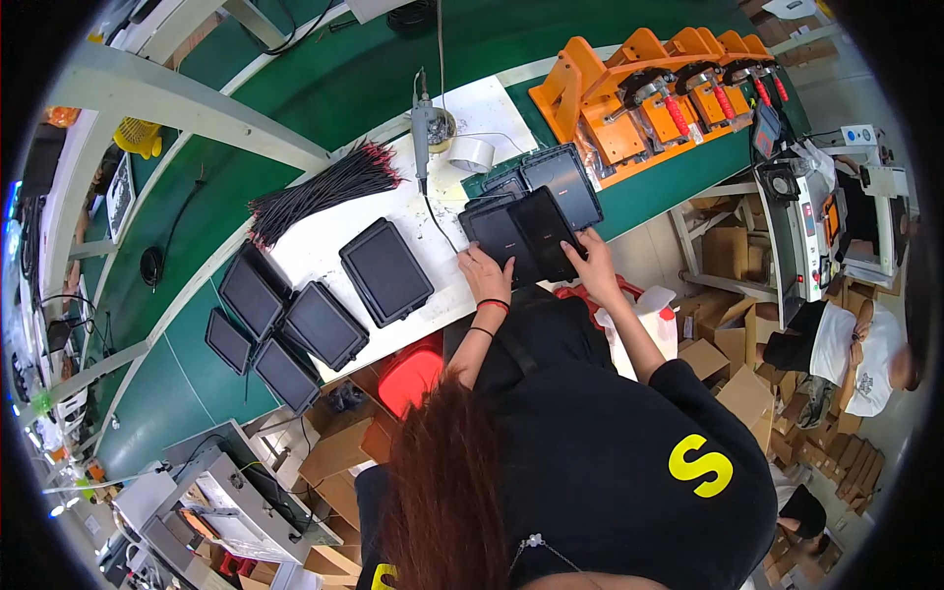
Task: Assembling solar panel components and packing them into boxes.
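At the near edge of the workbench, my left hand grips the lower part of a flat black rectangular panel, its thumb on the near edge. My right hand pinches the lower right corner of a second, narrower black panel, which sits against the first or overlaps it; I cannot tell which. Just beyond them lie more black rectangular cases. To the left of my left hand, a stack of black tray-like cases rests on the white sheet.
Several black cases cluster at the left. Behind them lies a bundle of black wires with red ends. A grey handheld tool hangs beside a white tape roll. Orange clamp fixtures stand at the far right; cardboard boxes below.
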Demonstrator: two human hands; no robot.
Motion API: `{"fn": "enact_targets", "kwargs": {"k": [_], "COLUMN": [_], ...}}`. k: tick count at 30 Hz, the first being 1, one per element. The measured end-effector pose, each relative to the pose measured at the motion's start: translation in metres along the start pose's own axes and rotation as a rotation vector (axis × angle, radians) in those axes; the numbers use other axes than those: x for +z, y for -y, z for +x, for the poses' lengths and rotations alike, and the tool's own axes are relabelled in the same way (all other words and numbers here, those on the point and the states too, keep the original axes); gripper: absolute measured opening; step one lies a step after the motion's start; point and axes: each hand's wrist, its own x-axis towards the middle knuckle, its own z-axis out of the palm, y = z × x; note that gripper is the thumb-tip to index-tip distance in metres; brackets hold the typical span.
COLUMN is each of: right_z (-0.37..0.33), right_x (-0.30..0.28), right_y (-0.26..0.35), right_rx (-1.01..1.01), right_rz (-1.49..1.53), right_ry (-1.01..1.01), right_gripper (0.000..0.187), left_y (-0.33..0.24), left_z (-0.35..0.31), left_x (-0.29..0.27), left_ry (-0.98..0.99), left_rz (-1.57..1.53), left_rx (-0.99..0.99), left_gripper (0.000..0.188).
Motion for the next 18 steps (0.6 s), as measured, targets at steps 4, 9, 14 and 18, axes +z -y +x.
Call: {"fn": "enact_targets", "kwargs": {"k": [4, 9, 14, 18], "right_z": [-0.013, -0.025, -0.016, 0.000], "right_x": [0.013, 0.067, 0.099, 0.102], "right_y": [0.029, 0.037, 0.034, 0.033], "right_rx": [-0.235, -0.321, -0.109, -0.032], "right_rz": [-0.200, -0.569, -0.433, -0.272], "right_ry": [-0.145, 0.010, 0.173, 0.287], "right_gripper": [0.036, 0.079, 0.087, 0.076], "left_y": [-0.004, 0.006, 0.017, 0.021], "left_z": [0.000, 0.009, 0.012, 0.012], "left_x": [0.008, 0.014, 0.015, 0.018], "left_ry": [-0.061, -0.083, -0.059, -0.029], "left_rz": [-0.023, -0.170, -0.444, -0.457], "left_rx": [-0.038, -0.142, -0.303, -0.340], "left_gripper": [0.079, 0.056, 0.044, 0.051]}}
